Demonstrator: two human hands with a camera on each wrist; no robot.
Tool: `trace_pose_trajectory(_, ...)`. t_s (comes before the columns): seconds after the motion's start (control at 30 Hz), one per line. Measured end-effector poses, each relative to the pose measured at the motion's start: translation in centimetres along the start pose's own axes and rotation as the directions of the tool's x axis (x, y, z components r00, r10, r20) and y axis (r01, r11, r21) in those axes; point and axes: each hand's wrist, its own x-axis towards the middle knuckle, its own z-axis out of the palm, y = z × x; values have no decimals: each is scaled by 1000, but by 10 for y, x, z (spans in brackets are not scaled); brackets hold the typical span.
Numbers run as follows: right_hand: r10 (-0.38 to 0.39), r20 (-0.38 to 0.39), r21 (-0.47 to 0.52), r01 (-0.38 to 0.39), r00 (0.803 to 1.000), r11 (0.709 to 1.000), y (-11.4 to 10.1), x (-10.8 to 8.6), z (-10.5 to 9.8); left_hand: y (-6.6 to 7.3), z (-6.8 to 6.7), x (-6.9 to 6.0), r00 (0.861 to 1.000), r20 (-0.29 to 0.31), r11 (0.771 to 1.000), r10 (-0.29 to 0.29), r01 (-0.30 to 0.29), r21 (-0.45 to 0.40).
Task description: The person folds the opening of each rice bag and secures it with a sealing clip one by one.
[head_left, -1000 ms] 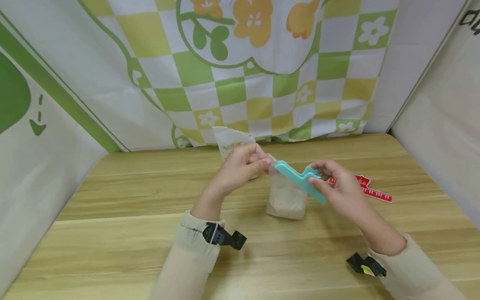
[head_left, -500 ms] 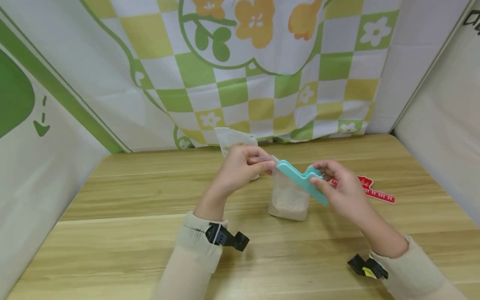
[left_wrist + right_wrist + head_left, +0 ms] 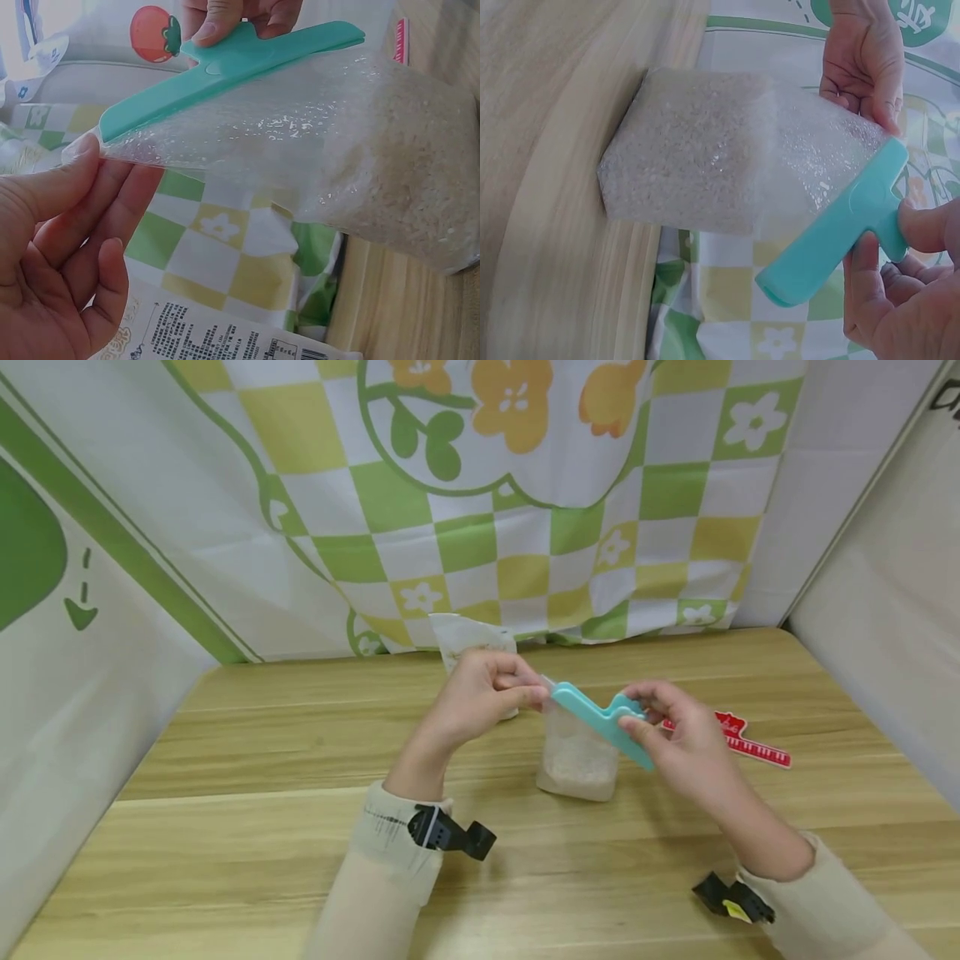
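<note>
A clear plastic bag of rice [image 3: 577, 764] stands on the table with its grains at the bottom. My left hand [image 3: 483, 697] pinches the top left corner of the bag between thumb and fingers. My right hand [image 3: 686, 739] grips the handle of a turquoise bag clip [image 3: 600, 718]. The clip lies slanted across the bag's upper part, its left end close to my left fingertips. In the left wrist view, the turquoise clip [image 3: 232, 71] runs along the upper edge of the bag [image 3: 405, 150]. The right wrist view shows the clip [image 3: 832, 229] at the bag's mouth.
Behind my left hand stands a white printed packet [image 3: 472, 635]. A red clip with a piano-key pattern [image 3: 757, 750] lies on the wooden table [image 3: 262, 852], right of my right hand. A checked cloth [image 3: 525, 535] hangs along the table's back edge.
My hands, the bag and the turquoise clip sit slightly farther right in the head view than a second ago, as does the background. Both grips look the same.
</note>
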Motion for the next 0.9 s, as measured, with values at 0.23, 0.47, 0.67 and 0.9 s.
trace_pose_trajectory(0.23, -7, -21, -12, 6, 1000, 1000, -3, 0, 2, 1, 0, -1, 1000, -14, 1000, 22, -21, 23)
trace_pose_trajectory(0.47, -25, -17, -5, 25, 1000, 1000, -1, 0, 3, -2, -1, -1, 999, -42, 1000, -21, 21, -18)
trace_pose_trajectory(0.67, -38, -33, 3, 38, 999, 999, -1, -1, 4, -3, -1, -3, 999, -22, 999, -25, 25, -30)
trace_pose_trajectory(0.9, -6, -32, 8, 6, 999, 1000, -2, 0, 4, -3, -2, 0, 999, 49, 1000, -6, 7, -16)
